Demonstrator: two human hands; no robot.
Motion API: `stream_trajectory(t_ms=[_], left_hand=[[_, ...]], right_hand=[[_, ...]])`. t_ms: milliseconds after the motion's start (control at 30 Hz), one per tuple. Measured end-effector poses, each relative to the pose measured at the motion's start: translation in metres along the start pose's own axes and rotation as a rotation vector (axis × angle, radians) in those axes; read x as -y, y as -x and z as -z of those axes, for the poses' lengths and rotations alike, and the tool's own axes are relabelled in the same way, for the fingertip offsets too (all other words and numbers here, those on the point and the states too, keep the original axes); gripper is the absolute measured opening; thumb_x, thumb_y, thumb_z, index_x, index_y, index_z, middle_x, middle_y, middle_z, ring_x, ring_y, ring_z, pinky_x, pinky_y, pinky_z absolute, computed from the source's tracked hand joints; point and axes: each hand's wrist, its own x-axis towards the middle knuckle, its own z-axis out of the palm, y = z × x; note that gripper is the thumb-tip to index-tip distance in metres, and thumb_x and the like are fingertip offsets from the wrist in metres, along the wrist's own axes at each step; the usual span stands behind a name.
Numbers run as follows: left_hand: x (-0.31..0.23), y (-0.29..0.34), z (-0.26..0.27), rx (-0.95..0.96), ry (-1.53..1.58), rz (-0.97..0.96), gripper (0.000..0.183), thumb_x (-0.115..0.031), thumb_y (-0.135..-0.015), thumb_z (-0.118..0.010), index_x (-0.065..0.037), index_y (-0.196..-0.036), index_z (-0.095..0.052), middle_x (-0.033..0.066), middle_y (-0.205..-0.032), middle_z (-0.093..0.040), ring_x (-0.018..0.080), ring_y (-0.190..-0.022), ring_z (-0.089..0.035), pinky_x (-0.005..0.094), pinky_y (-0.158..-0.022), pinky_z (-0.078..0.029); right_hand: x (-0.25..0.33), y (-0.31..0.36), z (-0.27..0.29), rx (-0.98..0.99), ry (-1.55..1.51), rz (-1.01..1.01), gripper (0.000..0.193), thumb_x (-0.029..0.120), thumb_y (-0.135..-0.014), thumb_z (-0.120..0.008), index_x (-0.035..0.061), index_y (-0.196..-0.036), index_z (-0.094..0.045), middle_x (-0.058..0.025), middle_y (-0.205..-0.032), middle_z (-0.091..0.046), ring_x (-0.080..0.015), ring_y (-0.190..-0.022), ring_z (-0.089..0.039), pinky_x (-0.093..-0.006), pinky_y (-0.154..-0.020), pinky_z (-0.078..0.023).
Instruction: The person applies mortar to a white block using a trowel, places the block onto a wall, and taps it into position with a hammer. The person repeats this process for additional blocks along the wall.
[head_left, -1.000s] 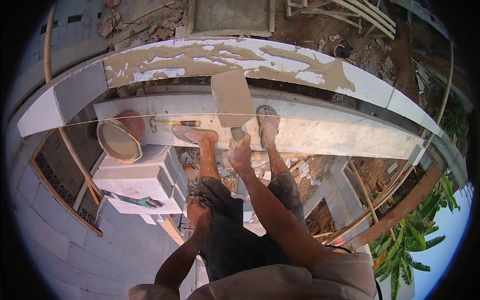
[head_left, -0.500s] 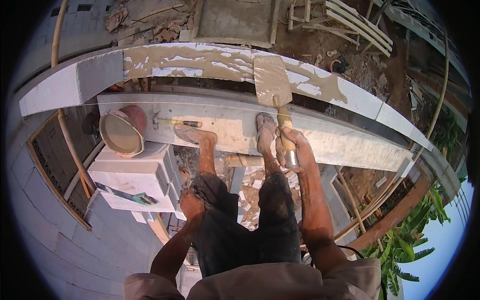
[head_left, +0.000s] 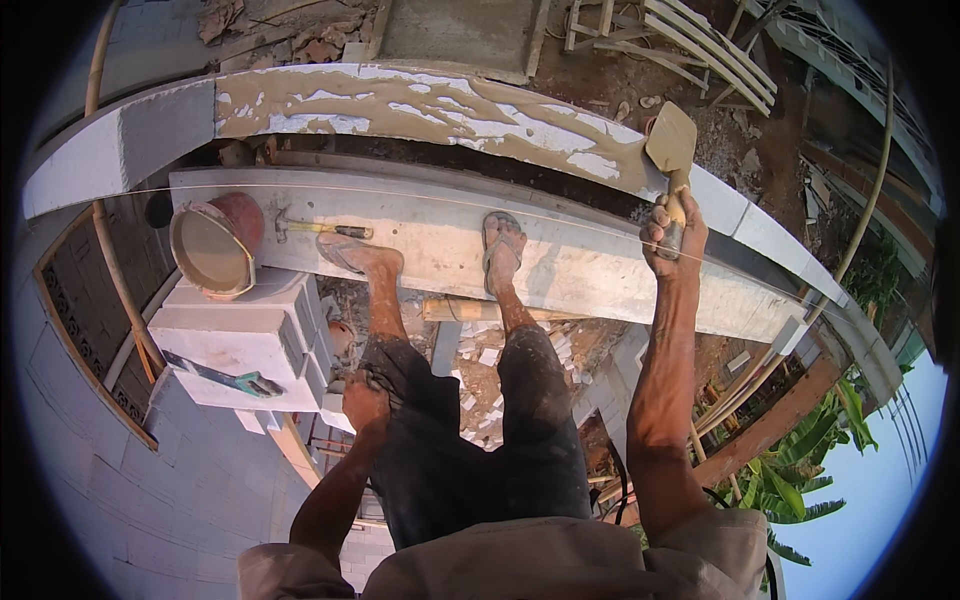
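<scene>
My right hand point(head_left: 678, 232) is wrapped round the handle of a mortar-smeared trowel point(head_left: 672, 140). The trowel's broad blade lies over the wall top, near the right end of the wet mortar point(head_left: 400, 108). That mortar is spread unevenly along a curved-looking course of white blocks point(head_left: 740, 210), with white patches showing through. My left hand point(head_left: 366, 402) is closed against the side of my knee, by the dark shorts; whatever its fingers may hold is hidden. A taut string point(head_left: 420, 193) runs along the near side of the wall.
My sandalled feet stand on a pale plank point(head_left: 590, 265). A hammer point(head_left: 325, 230) lies on it, left of them. A red bucket of grey mix point(head_left: 215, 250) sits on stacked white blocks point(head_left: 230, 330), with a handsaw point(head_left: 225, 377) below it. Bamboo poles point(head_left: 108, 230) stand at both sides.
My right hand has carried the trowel to the right along the wall, toward the mortar's right end. My view has shifted slightly. The left hand stays by the knee.
</scene>
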Motion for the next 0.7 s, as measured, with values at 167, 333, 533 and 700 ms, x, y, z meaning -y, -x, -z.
stream_trajectory(t_ms=[167,333,533,700], left_hand=[[-0.004,0.009,-0.017,-0.074,0.048,-0.087,0.019,-0.010,-0.079,-0.059,-0.005,-0.097,-0.062,0.0168,-0.101,-0.059,0.0404,-0.093,-0.061,0.0508,-0.082,-0.050],[0.003,0.005,-0.021,-0.060,-0.018,-0.136,0.021,-0.009,-0.079,-0.055,-0.005,-0.098,-0.062,0.0174,-0.100,-0.058,0.0413,-0.093,-0.060,0.0506,-0.081,-0.049],[0.015,0.000,-0.021,-0.045,-0.024,-0.120,0.020,-0.010,-0.080,-0.054,-0.004,-0.096,-0.062,0.0183,-0.099,-0.057,0.0417,-0.093,-0.059,0.0494,-0.082,-0.049],[0.008,-0.003,-0.007,-0.021,-0.062,-0.141,0.019,-0.011,-0.081,-0.054,-0.003,-0.097,-0.063,0.0185,-0.100,-0.058,0.0413,-0.094,-0.060,0.0491,-0.083,-0.049]], right_hand=[[-0.037,0.038,0.091,-0.213,0.898,0.492,0.025,0.024,-0.089,-0.072,0.0038,-0.098,-0.060,-0.0015,-0.075,-0.058,-0.0069,-0.059,-0.053,-0.0239,-0.054,-0.048],[-0.139,-0.047,0.121,-0.405,1.239,0.915,0.044,0.022,-0.075,-0.085,-0.0016,-0.102,-0.060,-0.0164,-0.089,-0.065,-0.0253,-0.076,-0.064,-0.0362,-0.071,-0.051],[-0.257,-0.130,0.112,-0.510,1.104,0.721,0.056,0.015,-0.070,-0.076,-0.0054,-0.110,-0.042,-0.0288,-0.087,-0.061,-0.0488,-0.082,-0.061,-0.0469,-0.071,-0.049],[-0.262,-0.046,0.135,-0.340,1.134,0.390,0.052,0.012,-0.071,-0.071,-0.0016,-0.112,-0.043,-0.0263,-0.092,-0.064,-0.0441,-0.086,-0.065,-0.0458,-0.075,-0.052]])
